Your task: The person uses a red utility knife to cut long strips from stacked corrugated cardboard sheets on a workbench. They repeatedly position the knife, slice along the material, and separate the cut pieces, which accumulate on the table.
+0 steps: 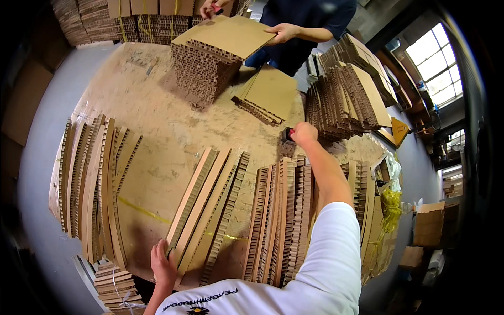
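At the near edge of the table, my left hand (pixel 164 263) is closed around the near end of a honeycomb cardboard strip (pixel 190 202). That strip leads a slanted group of several, all lying lengthwise away from me. My right arm reaches across the table, and my right hand (pixel 304 134) is closed on a black-and-red handled tool (pixel 287 135). Its lower part is dark and blurred, so I cannot tell its exact kind. Just beyond it lie thin honeycomb cardboard sheets (pixel 270 92). Another row of upright-edged strips (pixel 278 210) stands under my right forearm.
Across the table a co-worker's hand (pixel 283 33) rests on a tall honeycomb board stack (pixel 202 71); their other hand holds a red-and-black tool (pixel 216 8). More strips (pixel 94 184) lie at left. Stacked boards (pixel 344 102) and yellow strapping (pixel 390 207) are at right.
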Available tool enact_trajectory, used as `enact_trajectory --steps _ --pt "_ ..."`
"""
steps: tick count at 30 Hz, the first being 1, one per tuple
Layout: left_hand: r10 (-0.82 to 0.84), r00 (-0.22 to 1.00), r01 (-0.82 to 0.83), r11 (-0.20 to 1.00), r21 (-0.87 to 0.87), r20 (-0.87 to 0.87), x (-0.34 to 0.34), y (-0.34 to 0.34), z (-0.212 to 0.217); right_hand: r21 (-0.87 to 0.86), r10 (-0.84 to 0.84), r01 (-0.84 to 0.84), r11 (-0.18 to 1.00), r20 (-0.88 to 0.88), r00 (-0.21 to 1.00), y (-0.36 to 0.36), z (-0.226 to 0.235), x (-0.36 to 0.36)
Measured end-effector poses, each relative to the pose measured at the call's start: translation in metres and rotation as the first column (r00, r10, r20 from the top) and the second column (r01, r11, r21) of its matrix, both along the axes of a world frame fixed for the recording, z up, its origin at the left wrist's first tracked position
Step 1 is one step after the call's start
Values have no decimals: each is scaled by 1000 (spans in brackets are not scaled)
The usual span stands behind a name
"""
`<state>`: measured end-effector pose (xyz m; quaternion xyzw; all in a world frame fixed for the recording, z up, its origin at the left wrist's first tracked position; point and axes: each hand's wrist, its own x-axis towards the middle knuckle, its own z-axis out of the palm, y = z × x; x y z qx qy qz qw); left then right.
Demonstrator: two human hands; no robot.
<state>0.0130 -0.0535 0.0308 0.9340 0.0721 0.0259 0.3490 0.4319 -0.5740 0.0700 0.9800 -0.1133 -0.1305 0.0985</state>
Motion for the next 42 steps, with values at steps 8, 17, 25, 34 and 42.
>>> enact_trajectory --steps 8,17,25,34,42 --pt "191 981 -193 981 -39 -46 -17 22 -3 70 -166 161 984 74 983 0 -18 -10" --pt "175 979 -188 973 133 103 19 35 -34 128 51 -70 989 147 988 -18 90 23" --pt "219 963 -250 944 218 156 8 46 -34 966 272 -169 196 112 956 211 115 -106" --pt "186 954 -237 948 213 235 -1 51 -36 824 715 -565 -48 423 556 357 -11 -186" --pt "213 943 -259 952 161 254 -3 51 -44 707 817 -707 -19 418 396 369 -25 -176"
